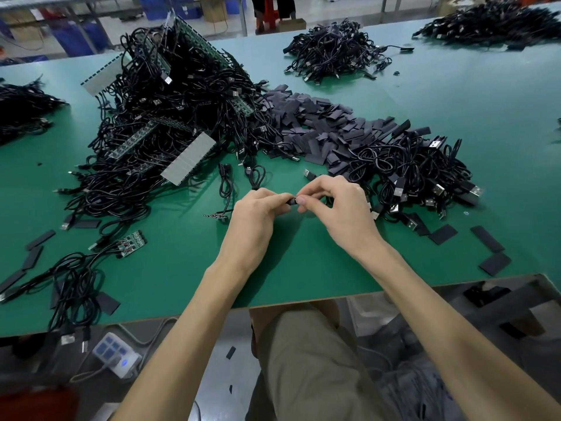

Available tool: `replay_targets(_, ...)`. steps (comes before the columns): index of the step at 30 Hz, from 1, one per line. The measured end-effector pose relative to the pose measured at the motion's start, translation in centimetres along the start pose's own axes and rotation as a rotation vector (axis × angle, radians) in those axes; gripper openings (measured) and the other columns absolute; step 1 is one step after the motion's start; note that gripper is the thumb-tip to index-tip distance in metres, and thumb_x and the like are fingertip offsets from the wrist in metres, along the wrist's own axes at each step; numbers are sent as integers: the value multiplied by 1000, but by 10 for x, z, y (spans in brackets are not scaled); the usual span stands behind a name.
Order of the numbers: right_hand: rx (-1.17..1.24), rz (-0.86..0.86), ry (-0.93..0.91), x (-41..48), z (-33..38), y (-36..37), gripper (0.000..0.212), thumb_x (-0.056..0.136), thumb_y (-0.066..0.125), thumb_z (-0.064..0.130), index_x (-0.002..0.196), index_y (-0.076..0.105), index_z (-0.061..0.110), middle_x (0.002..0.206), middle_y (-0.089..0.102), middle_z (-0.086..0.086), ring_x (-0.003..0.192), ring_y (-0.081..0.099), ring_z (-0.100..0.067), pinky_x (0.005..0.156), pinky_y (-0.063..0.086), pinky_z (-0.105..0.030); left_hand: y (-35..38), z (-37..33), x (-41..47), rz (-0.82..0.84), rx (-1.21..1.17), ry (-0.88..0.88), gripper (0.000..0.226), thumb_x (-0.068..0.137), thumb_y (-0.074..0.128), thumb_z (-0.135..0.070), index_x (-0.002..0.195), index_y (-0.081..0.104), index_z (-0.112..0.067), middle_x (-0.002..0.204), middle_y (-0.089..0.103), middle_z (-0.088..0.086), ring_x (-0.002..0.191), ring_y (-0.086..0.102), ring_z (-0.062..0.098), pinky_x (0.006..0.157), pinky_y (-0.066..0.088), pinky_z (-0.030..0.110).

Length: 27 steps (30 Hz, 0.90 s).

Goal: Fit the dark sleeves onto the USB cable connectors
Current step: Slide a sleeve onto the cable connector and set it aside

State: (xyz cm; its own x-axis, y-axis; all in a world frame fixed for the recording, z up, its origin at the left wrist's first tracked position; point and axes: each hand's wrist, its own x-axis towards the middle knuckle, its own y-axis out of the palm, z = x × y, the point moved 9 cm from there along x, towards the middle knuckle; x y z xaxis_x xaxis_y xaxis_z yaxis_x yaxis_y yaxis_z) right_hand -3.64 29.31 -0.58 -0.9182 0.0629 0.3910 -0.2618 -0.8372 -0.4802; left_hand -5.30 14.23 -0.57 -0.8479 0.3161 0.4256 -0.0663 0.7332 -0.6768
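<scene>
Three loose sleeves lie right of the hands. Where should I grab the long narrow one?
Pinch the sleeve across its two long edges at mid-length, coming down from above: it lies flat and alone on the mat, so the narrow width probably suits a pinch. The right hand is nearer, but it and the left hand pinch a dark piece.

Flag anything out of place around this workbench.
Two small dark flat sleeves lie on the grey floor below the near edge of the green table, apparently dropped. More loose sleeves sit scattered at the table's left and right edges, away from the main sleeve pile.
</scene>
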Motion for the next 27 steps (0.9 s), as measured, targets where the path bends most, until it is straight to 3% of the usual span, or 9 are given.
replay_targets(11,-6,57,19,0,-4,5,6,92,75,23,87,74,25,74,72,17,97,58,-13,95,45,-42,1,-2,0,39,12,30,33,92,63,14,115,76,-4,99,71,12,91,67,18,87,47,4)
replay_targets(14,33,58,31,0,-6,4,5,90,77,22,86,75,23,74,74,15,92,60,-5,88,43,-23,-1,-5,-1,31,14,39,32,91,64,13,114,77,-5,97,71,12,91,63,20,83,43,3)
replay_targets(16,76,61,48,0,-8,4,4,88,78,19,85,76,20,72,75,12,86,63,-1,81,43,-14,-1,-7,-2,32,-2,49,32,91,62,14,114,77,-4,97,71,14,92,63,24,86,47,12)
replay_targets(19,101,78,82,0,-11,6,5,86,80,17,84,76,19,73,75,11,90,68,-12,89,54,-36,0,-8,-4,50,-21,43,31,92,60,16,113,77,-1,99,71,18,95,65,32,89,56,39)
replay_targets(21,115,85,93,0,-11,6,7,85,80,16,83,76,20,74,75,12,92,69,-17,90,55,-47,0,-7,-4,48,-23,43,30,92,60,16,112,76,1,100,71,19,94,66,35,88,56,45)
replay_targets(25,134,89,110,-1,-12,7,8,86,80,14,83,75,20,74,75,11,92,70,-20,90,55,-50,0,-6,-4,37,-22,63,30,91,61,14,112,77,-1,99,71,17,92,67,34,86,57,44)
replay_targets(27,137,82,112,0,-12,8,8,87,78,13,85,74,18,74,75,9,90,70,-16,90,56,-42,-1,-3,-3,30,-12,57,27,92,66,7,113,78,-6,100,72,11,94,66,27,87,54,34)
